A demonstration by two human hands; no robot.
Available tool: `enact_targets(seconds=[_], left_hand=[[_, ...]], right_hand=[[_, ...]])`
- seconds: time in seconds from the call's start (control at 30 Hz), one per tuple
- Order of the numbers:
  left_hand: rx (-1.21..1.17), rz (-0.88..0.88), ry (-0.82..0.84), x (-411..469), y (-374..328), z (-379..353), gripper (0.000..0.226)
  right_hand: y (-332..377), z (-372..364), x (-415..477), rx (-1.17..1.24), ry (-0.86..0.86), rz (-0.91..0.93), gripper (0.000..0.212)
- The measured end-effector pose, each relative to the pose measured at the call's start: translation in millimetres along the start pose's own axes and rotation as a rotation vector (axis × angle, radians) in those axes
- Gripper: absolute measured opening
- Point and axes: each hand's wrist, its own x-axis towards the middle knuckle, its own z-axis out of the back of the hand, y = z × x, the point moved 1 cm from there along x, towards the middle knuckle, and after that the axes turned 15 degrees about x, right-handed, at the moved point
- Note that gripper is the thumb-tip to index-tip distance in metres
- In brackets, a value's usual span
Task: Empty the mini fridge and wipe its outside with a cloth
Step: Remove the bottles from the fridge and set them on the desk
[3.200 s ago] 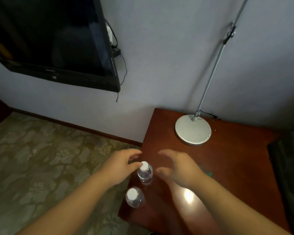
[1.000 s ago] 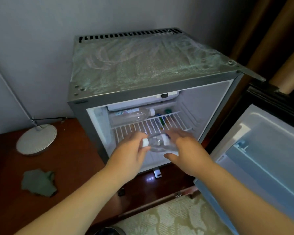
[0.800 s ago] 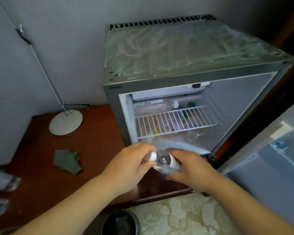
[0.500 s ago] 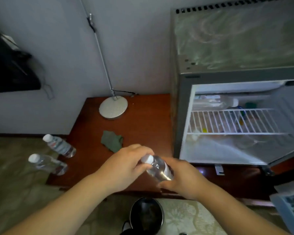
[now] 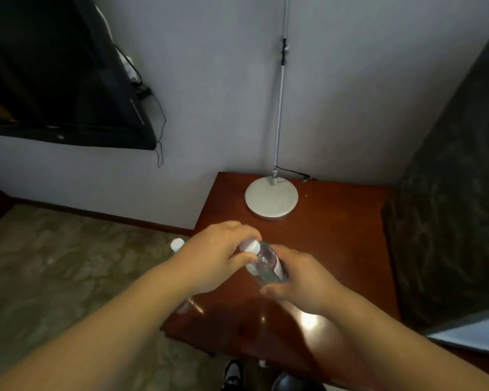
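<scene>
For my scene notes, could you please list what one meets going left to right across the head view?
Wall-mounted television → left hand → held water bottle → right hand → mini fridge side.

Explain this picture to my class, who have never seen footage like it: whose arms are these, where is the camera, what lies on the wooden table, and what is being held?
There is no machine here. A person wears a wide-angle camera on the head, so you look forward and down along their own bare arms. The left hand pinches the white cap end of a clear water bottle, and the right hand grips its body, holding it tilted over the dark red wooden table. On the table stands the round white base of a lamp, whose thin pole rises along the wall. The white cap of a second bottle peeks out behind the left wrist. At the right edge is the dark side of the mini fridge. A television hangs upper left.
</scene>
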Motion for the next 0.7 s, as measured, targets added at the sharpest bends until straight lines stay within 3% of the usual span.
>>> enact_targets(seconds=[0.3,0.53,0.7], left_hand=[[0.009,-0.061,0.041,49,145,29,0.024],[0.081,-0.122,0.117,78,199,5,0.013],[0.109,-0.139,0.157,93,223,-12,0.021]], right_hand=[[36,-54,143,0.009,-0.107,-0.031,0.064],[26,-81,201,0.046,-0.102,-0.149,0.052],[16,-94,230,0.078,-0.067,-0.196,0.052]])
